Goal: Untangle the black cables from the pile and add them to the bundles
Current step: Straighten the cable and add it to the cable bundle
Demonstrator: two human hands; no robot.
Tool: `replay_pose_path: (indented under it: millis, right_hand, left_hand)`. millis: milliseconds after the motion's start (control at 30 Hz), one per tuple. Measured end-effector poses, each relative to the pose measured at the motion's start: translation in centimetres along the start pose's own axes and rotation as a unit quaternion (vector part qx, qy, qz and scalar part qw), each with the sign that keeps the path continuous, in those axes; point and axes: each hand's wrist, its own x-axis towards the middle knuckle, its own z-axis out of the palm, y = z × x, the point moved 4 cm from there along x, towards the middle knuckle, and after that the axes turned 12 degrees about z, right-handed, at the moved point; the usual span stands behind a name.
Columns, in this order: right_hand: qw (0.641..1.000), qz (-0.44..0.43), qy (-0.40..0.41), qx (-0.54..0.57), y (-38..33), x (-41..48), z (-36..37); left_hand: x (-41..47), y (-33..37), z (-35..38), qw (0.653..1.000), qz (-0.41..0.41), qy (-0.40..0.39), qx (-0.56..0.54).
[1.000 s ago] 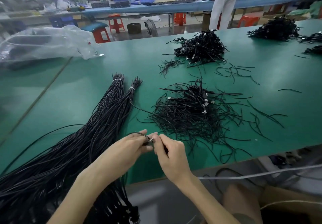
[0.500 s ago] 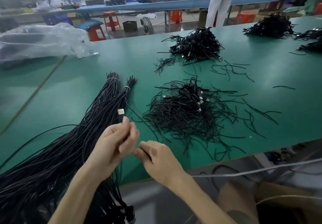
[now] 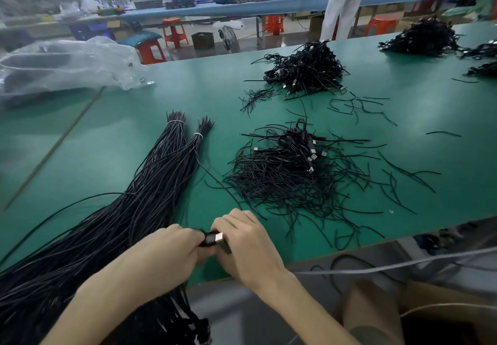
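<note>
A bare strip of tabletop [image 3: 215, 108] is running between the cable bundles [image 3: 150, 183] along the left and the tangled pile [image 3: 290, 175] mid-table, with one stray cable [image 3: 215, 180] crossing it. Loose strands [image 3: 403, 180] are cluttering the right side, and a plastic bag [image 3: 61, 68] is blocking the far left corner.

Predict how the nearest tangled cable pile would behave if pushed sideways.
The pile would probably slide as a loose clump, since strands interlock. Stray ends splayed on the table would likely drag behind. It looks light, being thin wire.
</note>
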Motion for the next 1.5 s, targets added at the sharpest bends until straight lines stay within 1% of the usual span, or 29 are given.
replay_pose_path:
  millis: [100,200,267,367,433,533,600,633,667,700,733,767,833,867,900,933,967,1000,1033,1067,1100,1133,1167,1200,1233,1300,1367,1433,1500]
  right_hand:
    - [0.998,0.032,0.046,0.037,0.3,0.0,-0.9]
    - [0.996,0.035,0.043,0.065,0.1,0.0,-0.9]
    - [0.996,0.035,0.023,0.078,-0.1,-0.1,-0.8]
    - [0.983,0.099,-0.006,0.154,0.6,0.1,-1.1]
    - [0.974,0.13,-0.016,0.186,1.0,0.2,-1.2]
    - [0.975,0.129,-0.038,0.179,0.8,0.1,-1.1]
    - [0.975,0.123,-0.033,0.184,0.6,0.0,-1.3]
    - [0.974,0.121,-0.037,0.188,0.5,0.0,-1.4]
    - [0.974,0.118,-0.048,0.189,0.3,0.0,-1.5]
    - [0.974,0.112,-0.063,0.187,0.2,-0.1,-1.4]
    - [0.974,0.106,-0.08,0.183,0.1,-0.1,-1.2]
    - [0.974,0.104,-0.095,0.18,0.1,-0.2,-1.0]
    - [0.968,0.113,-0.118,0.188,0.3,-0.1,-0.9]
    - [0.963,0.125,-0.128,0.2,0.5,0.0,-0.9]
    - [0.958,0.14,-0.138,0.211,0.7,0.1,-0.8]
    - [0.953,0.154,-0.145,0.217,1.0,0.1,-0.7]
    - [0.951,0.162,-0.148,0.215,1.2,0.1,-0.7]
    - [0.953,0.163,-0.149,0.209,1.4,0.0,-0.6]
    - [0.955,0.16,-0.151,0.199,1.4,0.0,-0.6]
    - [0.957,0.159,-0.156,0.184,1.5,0.0,-0.4]
    - [0.96,0.162,-0.16,0.164,1.5,0.0,-0.3]
    - [0.961,0.168,-0.162,0.148,1.6,-0.1,-0.1]
    - [0.962,0.172,-0.161,0.139,1.6,-0.1,0.1]
    - [0.962,0.17,-0.16,0.139,1.6,-0.1,0.2]
    - [0.962,0.168,-0.158,0.149,1.5,-0.1,0.1]
    - [0.957,0.172,-0.143,0.187,1.5,0.1,-0.2]
    - [0.953,0.173,-0.123,0.217,1.7,0.1,-0.6]
    - [0.955,0.164,-0.12,0.216,1.5,-0.1,-0.5]
    - [0.956,0.158,-0.119,0.217,1.3,-0.2,-0.4]
  left_hand:
    - [0.6,-1.1,0.0,0.997,-0.033,0.039,0.063]
    - [0.9,-1.9,0.1,0.985,0.006,0.167,0.037]
    - [1.5,-2.1,0.6,0.976,0.028,0.214,-0.028]
    - [1.9,-1.5,0.7,0.936,0.04,0.271,-0.223]
    - [2.0,-1.1,0.7,0.92,0.05,0.297,-0.253]
    - [2.1,-0.9,0.5,0.914,0.059,0.314,-0.251]
    - [2.2,-0.9,0.6,0.899,0.066,0.303,-0.31]
    - [2.1,-0.9,0.8,0.882,0.076,0.302,-0.353]
    - [1.9,-0.9,0.7,0.857,0.088,0.315,-0.398]
    - [1.8,-1.2,0.7,0.821,0.099,0.337,-0.451]
    - [1.8,-1.5,0.7,0.772,0.112,0.354,-0.516]
    - [2.1,-1.6,0.6,0.714,0.129,0.359,-0.586]
    - [2.6,-1.3,0.0,0.603,0.158,0.343,-0.702]
    - [2.7,-1.0,-0.2,0.558,0.158,0.332,-0.744]
    - [2.7,-0.9,-0.2,0.528,0.158,0.318,-0.771]
    - [2.4,-0.9,-0.1,0.525,0.166,0.299,-0.779]
    - [1.9,-0.9,-0.2,0.547,0.182,0.275,-0.769]
    - [1.4,-0.8,-0.3,0.592,0.198,0.245,-0.742]
    - [0.8,-0.7,-0.4,0.655,0.204,0.207,-0.697]
    - [0.4,-0.6,-0.4,0.733,0.198,0.164,-0.63]
    - [0.2,-0.5,-0.3,0.813,0.179,0.122,-0.541]
    - [0.2,-0.4,-0.1,0.881,0.149,0.083,-0.442]
    - [0.1,-0.5,0.1,0.929,0.109,0.055,-0.349]
    - [0.0,-0.5,0.2,0.958,0.071,0.041,-0.275]
    - [-0.2,-0.6,0.2,0.974,0.042,0.042,-0.22]
    - [-0.4,-0.7,0.0,0.988,0.008,0.075,-0.132]
    - [-0.2,-0.6,-0.1,0.993,-0.013,0.098,-0.066]
    - [0.1,-0.5,-0.2,0.993,-0.026,0.117,-0.014]
    - [0.4,-0.1,-0.5,0.987,-0.025,0.159,0.014]
